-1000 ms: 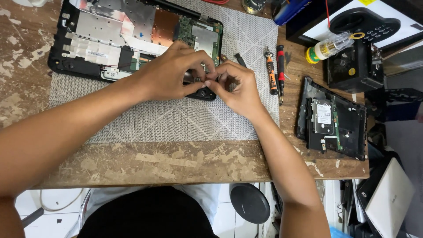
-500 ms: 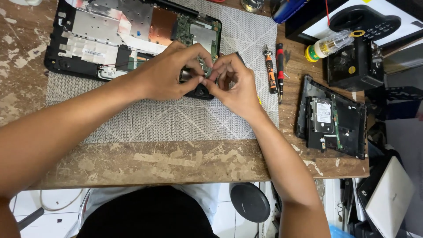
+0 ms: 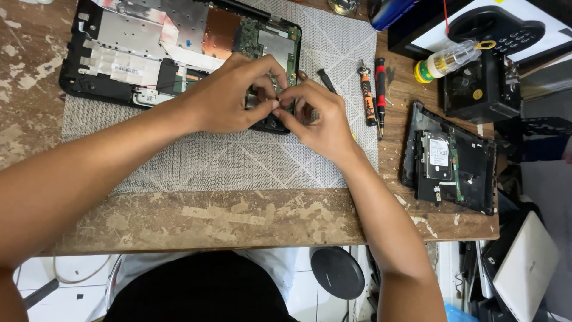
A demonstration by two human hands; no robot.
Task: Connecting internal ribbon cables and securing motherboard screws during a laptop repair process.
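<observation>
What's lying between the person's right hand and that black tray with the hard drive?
In the head view, two screwdrivers lie side by side between the right hand and the tray; beyond them, bare wood.

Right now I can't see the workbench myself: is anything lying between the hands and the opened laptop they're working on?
Nothing visible does. The left hand and right hand already meet fingertip to fingertip over the opened laptop's lower right corner; the screwdrivers lie off to the right.

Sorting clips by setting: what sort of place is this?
Probably an electronics repair bench: an opened laptop chassis on a grey mat, precision screwdrivers beside it, and a removed panel holding a hard drive on the worn wooden table.
</observation>
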